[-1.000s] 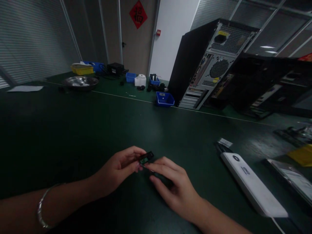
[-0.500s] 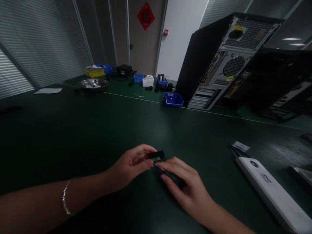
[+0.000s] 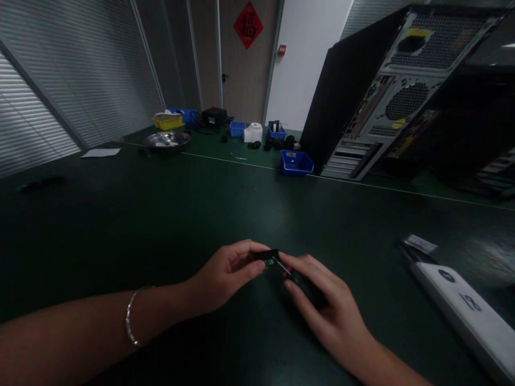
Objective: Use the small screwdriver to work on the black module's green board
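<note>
Between the thumb and fingers of my left hand (image 3: 225, 276) is a small black casing (image 3: 267, 254) with a green circuit board (image 3: 269, 262) showing along its near side. My right hand (image 3: 330, 300) is closed around a screwdriver (image 3: 285, 267), whose thin metal shaft points up and left. The tip of that shaft lies at the right end of the board; whether it touches is too small to tell. The handle is dark and mostly hidden by my fingers. Both hands are just above the green tabletop (image 3: 181, 214).
A white device marked 18 (image 3: 462, 300) lies at the right. Behind, a computer tower (image 3: 346, 102) stands beside a blue bin (image 3: 296, 163). Farther left are a metal bowl (image 3: 168, 142), a yellow tray (image 3: 167, 124) and a paper sheet (image 3: 101, 153).
The whole view has shifted, so things appear farther right. The screwdriver's tip has moved from the board's near edge toward its right end, and the casing is tilted differently.
</note>
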Demonstrator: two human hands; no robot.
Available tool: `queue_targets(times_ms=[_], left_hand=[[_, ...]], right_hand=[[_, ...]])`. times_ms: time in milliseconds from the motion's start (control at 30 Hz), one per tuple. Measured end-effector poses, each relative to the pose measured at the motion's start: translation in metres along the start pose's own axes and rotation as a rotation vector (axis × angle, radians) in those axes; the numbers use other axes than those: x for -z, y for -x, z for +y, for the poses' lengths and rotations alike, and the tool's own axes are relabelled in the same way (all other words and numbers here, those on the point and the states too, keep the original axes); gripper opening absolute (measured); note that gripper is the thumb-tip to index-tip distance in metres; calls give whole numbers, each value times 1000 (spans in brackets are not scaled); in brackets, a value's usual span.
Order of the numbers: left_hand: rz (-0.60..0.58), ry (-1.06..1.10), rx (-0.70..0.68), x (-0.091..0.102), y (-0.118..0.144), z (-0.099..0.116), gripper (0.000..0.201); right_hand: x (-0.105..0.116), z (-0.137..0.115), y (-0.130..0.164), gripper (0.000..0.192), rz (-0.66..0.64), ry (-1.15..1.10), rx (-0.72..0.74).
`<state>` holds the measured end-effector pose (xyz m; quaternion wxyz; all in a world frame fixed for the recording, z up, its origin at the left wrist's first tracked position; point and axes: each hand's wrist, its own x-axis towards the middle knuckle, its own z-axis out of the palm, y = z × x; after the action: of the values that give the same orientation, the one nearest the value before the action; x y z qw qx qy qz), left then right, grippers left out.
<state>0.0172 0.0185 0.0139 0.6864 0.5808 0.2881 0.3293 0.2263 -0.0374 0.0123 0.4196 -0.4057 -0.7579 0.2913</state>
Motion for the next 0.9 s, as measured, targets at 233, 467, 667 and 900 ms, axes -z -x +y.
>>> queue_targets(times_ms=[233, 467, 667, 900], left_hand=[[-10, -2, 10, 4, 2, -5, 18], [4, -5, 40, 4, 2, -5, 19], [-12, -116, -1, 1, 4, 1, 28], [10, -176, -32, 4, 3, -5, 20]], right_hand=[[1, 0, 0, 41, -27, -20, -10], [0, 3, 0, 41, -37, -8, -18], [-1, 0, -3, 37, -54, -16, -10], [1, -2, -2, 41, -71, -22, -2]])
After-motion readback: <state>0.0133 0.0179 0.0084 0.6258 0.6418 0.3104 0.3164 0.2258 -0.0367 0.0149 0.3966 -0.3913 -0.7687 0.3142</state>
